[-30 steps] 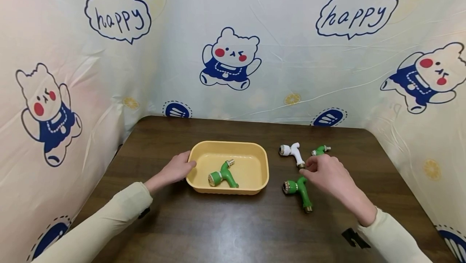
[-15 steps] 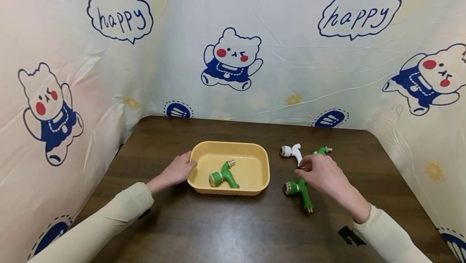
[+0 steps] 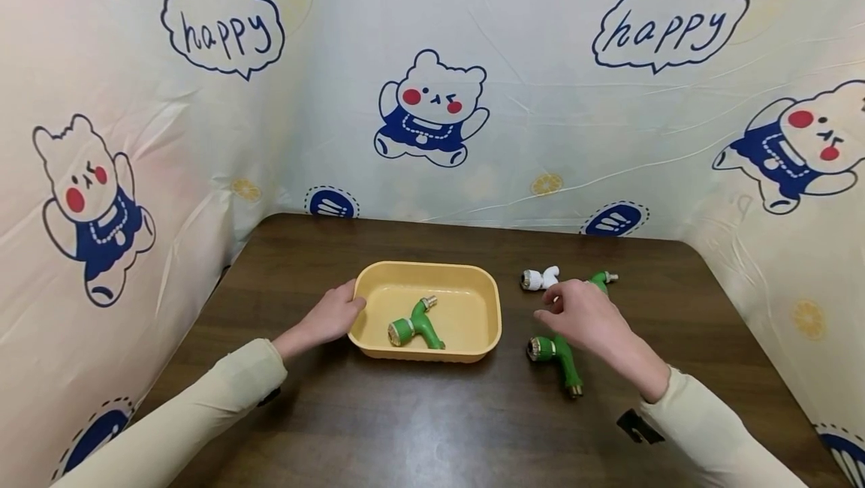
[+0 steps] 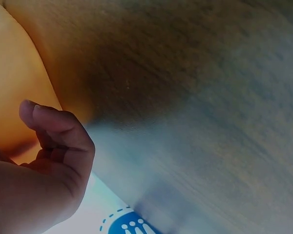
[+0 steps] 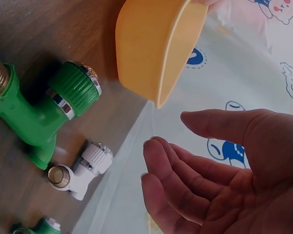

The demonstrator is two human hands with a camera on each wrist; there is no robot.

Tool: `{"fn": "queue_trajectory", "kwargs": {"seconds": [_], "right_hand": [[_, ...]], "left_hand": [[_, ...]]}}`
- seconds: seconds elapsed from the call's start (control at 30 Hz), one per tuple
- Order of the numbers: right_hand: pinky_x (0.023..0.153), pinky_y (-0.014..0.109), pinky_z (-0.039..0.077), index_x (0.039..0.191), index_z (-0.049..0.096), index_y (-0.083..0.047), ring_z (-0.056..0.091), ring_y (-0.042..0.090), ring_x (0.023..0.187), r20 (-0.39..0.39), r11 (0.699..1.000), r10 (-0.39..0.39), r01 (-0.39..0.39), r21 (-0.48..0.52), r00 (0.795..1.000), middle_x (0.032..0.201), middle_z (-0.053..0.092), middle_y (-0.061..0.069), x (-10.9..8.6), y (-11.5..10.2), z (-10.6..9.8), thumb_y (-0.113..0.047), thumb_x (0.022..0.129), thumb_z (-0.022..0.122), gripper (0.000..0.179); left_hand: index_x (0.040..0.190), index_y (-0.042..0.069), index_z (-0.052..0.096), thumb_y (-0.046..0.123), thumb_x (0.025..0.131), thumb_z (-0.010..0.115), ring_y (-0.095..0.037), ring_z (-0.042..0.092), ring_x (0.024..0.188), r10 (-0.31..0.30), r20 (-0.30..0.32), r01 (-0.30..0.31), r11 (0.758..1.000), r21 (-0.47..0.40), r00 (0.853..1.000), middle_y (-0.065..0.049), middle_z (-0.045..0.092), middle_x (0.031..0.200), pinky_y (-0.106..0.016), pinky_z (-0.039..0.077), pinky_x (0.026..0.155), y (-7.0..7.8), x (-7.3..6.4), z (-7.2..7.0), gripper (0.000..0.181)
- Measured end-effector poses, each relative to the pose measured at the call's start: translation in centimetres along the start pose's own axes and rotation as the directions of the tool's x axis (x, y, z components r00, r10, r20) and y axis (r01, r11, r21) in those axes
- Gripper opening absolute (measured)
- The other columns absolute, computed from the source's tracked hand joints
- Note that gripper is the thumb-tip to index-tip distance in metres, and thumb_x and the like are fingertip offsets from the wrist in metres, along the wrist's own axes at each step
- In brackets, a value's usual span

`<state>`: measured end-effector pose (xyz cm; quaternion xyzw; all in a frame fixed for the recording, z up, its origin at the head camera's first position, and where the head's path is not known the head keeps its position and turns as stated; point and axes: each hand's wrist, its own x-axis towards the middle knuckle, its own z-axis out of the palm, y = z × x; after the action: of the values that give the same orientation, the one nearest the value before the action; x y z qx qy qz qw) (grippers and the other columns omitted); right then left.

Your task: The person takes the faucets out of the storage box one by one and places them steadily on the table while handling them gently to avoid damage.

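Right hand [image 3: 586, 317] has moved left, nearer the tray [image 3: 466, 315], covering more of the white tap [image 3: 538, 278] on the desk [image 3: 338, 413]; thumb and fingers apart, empty. Left hand [image 3: 333, 313] pinches the tray's rim. 1 green tap [image 3: 402, 332] lies inside. Judgement: white tap not yet secured.

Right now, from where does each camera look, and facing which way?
Head: on the head, facing forward and down at yellow basin; left grip, right grip and sleeves show.
Left wrist: on that wrist, facing the basin and table; left grip shows.
Right wrist: on that wrist, facing green tap, white tap, basin and cloth; right grip shows.
Head and right wrist share both taps.
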<state>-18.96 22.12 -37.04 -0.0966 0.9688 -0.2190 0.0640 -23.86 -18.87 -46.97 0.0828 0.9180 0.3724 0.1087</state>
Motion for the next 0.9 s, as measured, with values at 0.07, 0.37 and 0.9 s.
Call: {"fn": "queue_trajectory", "kwargs": {"seconds": [0.07, 0.37, 0.9], "right_hand": [[0.069, 0.042, 0.060, 0.106, 0.077, -0.001, 0.073, 0.021, 0.082, 0.001, 1.000, -0.002, 0.002, -0.006, 1.000, 0.091, 0.077, 0.006, 0.2, -0.3, 0.1, -0.022, 0.093, 0.079, 0.025], [0.077, 0.044, 0.060, 0.105, 0.077, -0.002, 0.074, 0.022, 0.086, 0.002, 0.999, -0.045, 0.045, -0.009, 0.999, 0.091, 0.077, 0.005, 1.0, -1.5, 0.2, -0.022, 0.092, 0.080, 0.025], [0.068, 0.039, 0.059, 0.105, 0.078, -0.002, 0.067, 0.017, 0.075, 0.019, 0.994, -0.100, 0.101, -0.046, 0.995, 0.088, 0.073, 0.005, 2.9, -3.7, 0.0, -0.020, 0.092, 0.080, 0.022]], "left_hand": [[0.145, -0.010, 0.045, 0.010, 0.106, 0.040, -0.017, 0.065, 0.061, 0.000, 0.001, 0.000, 1.000, -0.002, 1.000, -0.011, 0.064, 0.084, -0.032, 0.054, 0.055, -0.1, 0.0, 0.0, 0.045], [0.146, -0.009, 0.044, 0.011, 0.106, 0.040, -0.018, 0.065, 0.061, -0.004, 0.003, 0.004, 1.000, -0.014, 1.000, -0.011, 0.064, 0.083, -0.032, 0.054, 0.055, 0.1, -0.3, 0.0, 0.045], [0.140, -0.013, 0.045, 0.013, 0.104, 0.040, -0.019, 0.064, 0.057, 0.057, 0.013, -0.056, 0.998, -0.034, 0.998, -0.011, 0.064, 0.077, -0.033, 0.053, 0.050, -0.7, 0.1, 0.0, 0.045]]}}
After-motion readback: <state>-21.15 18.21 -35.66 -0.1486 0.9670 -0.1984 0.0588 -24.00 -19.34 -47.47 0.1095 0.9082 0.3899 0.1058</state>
